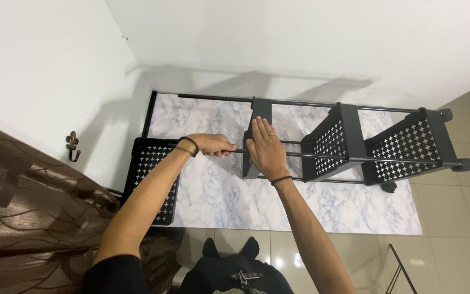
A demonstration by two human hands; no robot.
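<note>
Two hands work here: our left hand wraps a closed grip around the black rod, our right hand lies flat and open on the middle shelf panel. Best press squarely. We see the rack lying lengthwise along the marble mat's far edge, wheels rightward.

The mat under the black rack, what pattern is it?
White marble pattern with grey-blue veins on the mat, clearest in the head view.

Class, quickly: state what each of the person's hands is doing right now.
Left hand: closed around the black rod of the rack.
Right hand: open, flat against the rack's black shelf panel.
</note>
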